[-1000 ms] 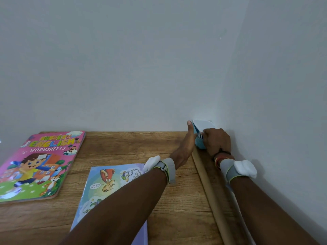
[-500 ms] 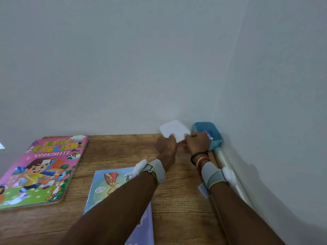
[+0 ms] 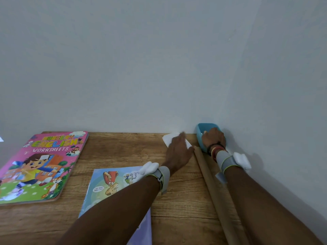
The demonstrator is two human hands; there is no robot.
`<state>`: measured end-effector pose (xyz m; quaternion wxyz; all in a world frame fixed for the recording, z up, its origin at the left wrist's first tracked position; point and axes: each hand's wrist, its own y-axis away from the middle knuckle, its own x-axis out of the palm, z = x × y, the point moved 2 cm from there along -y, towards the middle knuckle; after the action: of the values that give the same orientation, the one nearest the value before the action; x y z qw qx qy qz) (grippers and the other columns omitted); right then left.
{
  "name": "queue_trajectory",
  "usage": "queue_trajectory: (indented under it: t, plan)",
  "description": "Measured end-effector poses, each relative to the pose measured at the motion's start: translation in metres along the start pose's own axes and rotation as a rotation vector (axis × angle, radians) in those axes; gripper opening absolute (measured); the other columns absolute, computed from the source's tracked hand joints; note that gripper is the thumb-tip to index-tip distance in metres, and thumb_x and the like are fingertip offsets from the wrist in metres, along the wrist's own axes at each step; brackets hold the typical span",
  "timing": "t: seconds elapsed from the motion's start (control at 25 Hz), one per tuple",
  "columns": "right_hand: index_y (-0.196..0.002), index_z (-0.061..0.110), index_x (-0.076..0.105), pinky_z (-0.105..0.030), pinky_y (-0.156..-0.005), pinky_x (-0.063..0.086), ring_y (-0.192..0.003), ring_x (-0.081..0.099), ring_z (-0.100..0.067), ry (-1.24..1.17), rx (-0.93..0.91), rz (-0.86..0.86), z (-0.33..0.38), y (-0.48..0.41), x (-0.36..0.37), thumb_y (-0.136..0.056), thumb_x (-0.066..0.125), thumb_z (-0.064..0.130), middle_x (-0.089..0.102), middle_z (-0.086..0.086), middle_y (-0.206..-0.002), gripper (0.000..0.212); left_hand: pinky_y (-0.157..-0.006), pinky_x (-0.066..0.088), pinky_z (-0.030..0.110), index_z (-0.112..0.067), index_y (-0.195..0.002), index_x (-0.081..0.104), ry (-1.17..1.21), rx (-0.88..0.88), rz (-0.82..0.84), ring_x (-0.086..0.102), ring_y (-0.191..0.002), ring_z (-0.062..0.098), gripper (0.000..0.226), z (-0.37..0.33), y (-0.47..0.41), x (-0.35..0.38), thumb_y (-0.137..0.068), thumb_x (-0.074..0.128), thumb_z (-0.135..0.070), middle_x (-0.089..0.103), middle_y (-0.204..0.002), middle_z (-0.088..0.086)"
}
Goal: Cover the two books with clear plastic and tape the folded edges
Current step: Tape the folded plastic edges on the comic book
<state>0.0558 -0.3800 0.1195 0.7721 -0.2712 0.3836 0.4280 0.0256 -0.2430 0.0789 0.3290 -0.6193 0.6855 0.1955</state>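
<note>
Left hand [image 3: 178,149]: fingers released, pressing flat on the white card [image 3: 167,138] beneath them.
Right hand [image 3: 213,138]: fingers inside the blue tub [image 3: 200,137] (grasp hidden, cannot tell).
Paper roll [image 3: 208,174]: between both hands.

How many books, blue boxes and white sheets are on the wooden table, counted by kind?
Books: 2 (pink book, blue book)
Blue boxes: 1 (blue box, in the corner)
White sheets: 1 (white sheet, under the left hand)
Total: 4
</note>
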Motion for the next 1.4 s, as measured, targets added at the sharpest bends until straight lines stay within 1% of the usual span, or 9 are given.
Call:
queue_trajectory:
  t: [0.2,0.32,0.48,0.6,0.76,1.12,1.2,1.28,1.4]
  plan:
    - [-0.119,-0.008,0.058,-0.036,-0.092,0.044,-0.119,0.054,-0.036,-0.015,0.058,0.225,0.012,-0.014,-0.001,-0.095,0.045,0.013,0.058,-0.022,-0.129,0.034,-0.086,0.045,0.028,-0.008,-0.124,0.056,0.229,0.105,0.227,0.06,-0.097,0.023,0.032,-0.045,-0.002,0.008,-0.094,0.061,-0.017,0.066,-0.118,0.014]
    - [-0.12,-0.007,0.059,-0.03,-0.077,0.042,-0.118,0.055,-0.034,0.01,0.038,0.324,0.013,-0.021,0.003,-0.096,0.045,0.011,0.057,-0.021,-0.129,0.033,-0.089,0.044,0.028,-0.007,-0.131,0.052,0.213,0.068,0.293,0.06,-0.108,0.028,0.039,-0.047,-0.007,0.011,-0.095,0.06,-0.019,0.064,-0.123,0.016]
    - [-0.131,-0.01,0.047,-0.018,-0.049,0.044,-0.124,0.05,-0.041,-0.3,0.137,0.32,0.011,-0.022,0.016,-0.096,0.041,0.013,0.049,-0.029,-0.135,0.042,-0.096,0.046,0.033,-0.012,-0.139,0.045,0.219,0.033,0.36,0.059,-0.115,0.03,0.055,-0.042,-0.01,0.012,-0.09,0.068,-0.023,0.062,-0.128,0.014]
    - [-0.121,-0.009,0.055,-0.035,-0.079,0.045,-0.116,0.056,-0.038,-0.238,0.205,0.199,0.009,-0.022,0.013,-0.094,0.049,0.014,0.06,-0.02,-0.121,0.036,-0.097,0.046,0.034,-0.011,-0.138,0.047,0.196,0.043,0.378,0.059,-0.113,0.028,0.057,-0.041,-0.012,0.013,-0.088,0.071,-0.024,0.062,-0.128,0.014]
    - [-0.117,-0.006,0.059,-0.033,-0.072,0.042,-0.107,0.06,-0.035,-0.127,0.183,0.176,0.01,-0.024,0.009,-0.089,0.056,0.014,0.063,-0.02,-0.118,0.034,-0.098,0.048,0.036,-0.011,-0.139,0.048,0.164,0.024,0.44,0.06,-0.113,0.028,0.06,-0.037,-0.018,0.021,-0.087,0.072,-0.027,0.061,-0.128,0.013]
    - [-0.121,-0.003,0.059,-0.039,-0.094,0.047,-0.113,0.059,-0.037,-0.242,0.15,-0.021,-0.003,-0.032,-0.003,-0.088,0.061,0.023,0.06,-0.022,-0.126,0.043,-0.108,0.041,0.039,-0.013,-0.149,0.031,0.107,0.045,0.497,0.048,-0.13,0.032,0.075,-0.036,-0.021,0.02,-0.088,0.069,-0.032,0.046,-0.146,0.014]
    - [-0.108,-0.002,0.068,-0.033,-0.079,0.049,-0.092,0.065,-0.032,-0.344,0.082,-0.107,0.007,-0.032,-0.018,-0.088,0.058,0.016,0.067,-0.021,-0.109,0.028,-0.1,0.044,0.032,-0.01,-0.143,0.042,0.274,0.014,0.394,0.054,-0.123,0.029,0.059,-0.04,-0.012,0.005,-0.092,0.066,-0.027,0.054,-0.138,0.014]
    - [-0.099,0.002,0.071,-0.027,-0.056,0.05,-0.061,0.06,-0.022,-0.813,0.097,-0.064,0.018,-0.025,-0.026,-0.087,0.058,0.009,0.066,-0.015,-0.084,0.019,-0.091,0.045,0.025,-0.008,-0.136,0.051,0.459,-0.087,0.106,0.058,-0.113,0.021,0.046,-0.036,0.004,-0.017,-0.094,0.062,-0.025,0.06,-0.129,0.011]
    - [-0.088,0.008,0.061,-0.03,-0.053,0.057,-0.06,0.059,-0.018,-1.545,0.217,0.367,0.044,0.013,-0.016,-0.096,0.05,0.013,0.063,-0.007,-0.078,0.014,-0.091,0.044,0.027,-0.021,-0.126,0.06,0.327,-0.21,-0.443,0.058,-0.111,0.014,0.038,-0.001,0.047,-0.051,-0.094,0.057,-0.042,0.065,-0.119,-0.002]
